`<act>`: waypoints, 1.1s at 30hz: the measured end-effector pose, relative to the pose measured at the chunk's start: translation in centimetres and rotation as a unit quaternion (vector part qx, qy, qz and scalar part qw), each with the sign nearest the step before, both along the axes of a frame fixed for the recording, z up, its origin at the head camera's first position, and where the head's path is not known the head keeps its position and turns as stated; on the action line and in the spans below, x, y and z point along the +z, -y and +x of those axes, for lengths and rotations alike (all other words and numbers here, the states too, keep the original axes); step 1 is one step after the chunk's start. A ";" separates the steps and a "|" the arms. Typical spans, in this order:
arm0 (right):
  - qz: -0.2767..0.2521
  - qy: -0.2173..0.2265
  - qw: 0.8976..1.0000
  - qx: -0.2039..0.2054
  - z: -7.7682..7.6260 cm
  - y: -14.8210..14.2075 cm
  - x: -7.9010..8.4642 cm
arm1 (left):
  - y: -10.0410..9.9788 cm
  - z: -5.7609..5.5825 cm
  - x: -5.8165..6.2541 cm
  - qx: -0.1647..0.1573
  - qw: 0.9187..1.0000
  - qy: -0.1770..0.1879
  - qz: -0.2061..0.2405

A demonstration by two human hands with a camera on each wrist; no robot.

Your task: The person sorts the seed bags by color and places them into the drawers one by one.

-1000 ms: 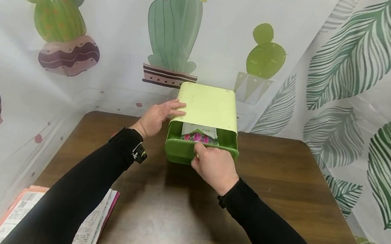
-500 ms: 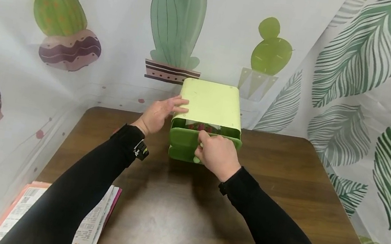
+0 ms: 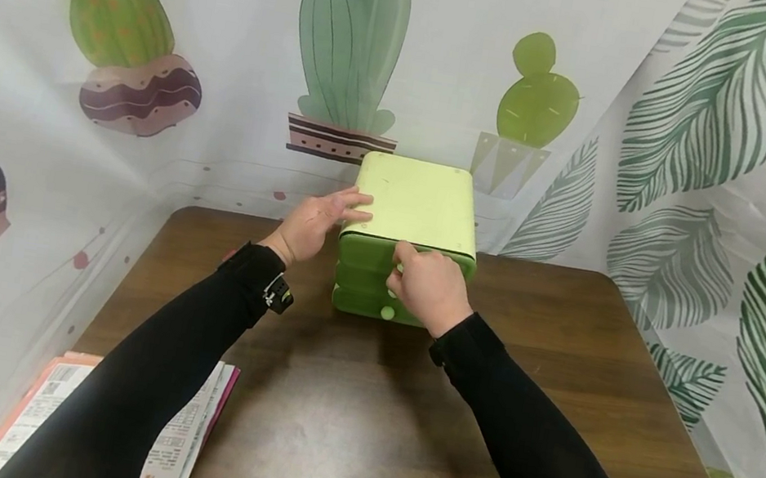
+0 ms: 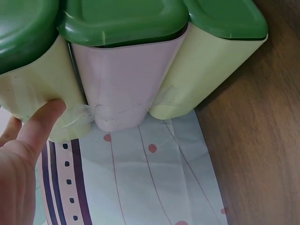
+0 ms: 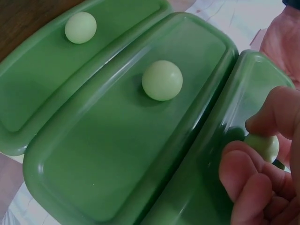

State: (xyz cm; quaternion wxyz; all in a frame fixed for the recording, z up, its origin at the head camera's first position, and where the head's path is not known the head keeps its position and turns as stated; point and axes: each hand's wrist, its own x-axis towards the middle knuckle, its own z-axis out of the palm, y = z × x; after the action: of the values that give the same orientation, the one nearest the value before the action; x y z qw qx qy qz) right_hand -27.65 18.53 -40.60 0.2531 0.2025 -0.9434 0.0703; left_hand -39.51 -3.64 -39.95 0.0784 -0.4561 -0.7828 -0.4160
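Note:
A small drawer unit [image 3: 419,199] with a pale yellow-green top and green drawer fronts stands at the back of the table. My left hand [image 3: 310,228] rests on its top left edge, fingers extended; one fingertip touches the pale yellow upper section in the left wrist view. At the top drawer front, my right hand [image 3: 431,286] pinches the round light-green knob [image 5: 263,146] between thumb and curled fingers. The top drawer is pushed in level with the others, its contents hidden. The middle drawer's side casing [image 4: 129,82] is pink. Two lower knobs, including the middle one [image 5: 162,80], stay untouched.
The brown wooden table [image 3: 325,429] spreads in front of the unit. A stack of papers or booklets [image 3: 173,447] lies at the front left, partly under my left sleeve. A curtain [image 3: 248,45] printed with cacti and leaves hangs close behind the unit.
My right hand has pushed the top drawer in, from partly pulled out to flush. The packet with pink print inside it is now out of sight. My left hand keeps its place on the unit.

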 end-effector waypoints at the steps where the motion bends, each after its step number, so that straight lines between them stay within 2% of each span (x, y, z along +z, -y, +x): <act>1: -0.002 0.003 1.000 -0.001 -0.1 0.0 0.0 | 0.0 0.0 0.0 0.000 1.000 0.001 0.001; 7: -0.007 0.009 1.000 -0.002 -0.5 -0.1 0.1 | -0.1 0.2 0.3 0.006 1.000 0.003 -0.007; 19: 0.000 0.007 1.000 -0.011 -0.9 -0.3 -0.1 | -0.3 0.1 0.9 0.026 0.998 0.029 -0.047; 22: 0.005 -0.009 1.000 -0.004 -0.8 -0.4 -0.4 | -0.2 0.2 0.9 0.025 0.998 0.030 -0.046; 28: -0.002 -0.052 0.999 0.000 -0.9 -0.4 -1.4 | -0.1 0.0 0.5 0.016 0.999 0.009 -0.034; 33: -0.008 -0.069 0.998 0.000 -0.9 -0.6 -1.8 | -0.2 0.2 0.5 0.015 0.999 0.023 -0.031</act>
State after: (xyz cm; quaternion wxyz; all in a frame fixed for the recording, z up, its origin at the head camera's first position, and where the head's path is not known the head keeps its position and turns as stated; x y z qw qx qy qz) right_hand -28.53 19.10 -42.38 0.3192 0.2052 -0.9230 0.0641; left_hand -39.33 -3.46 -39.41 0.0528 -0.4367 -0.8038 -0.4005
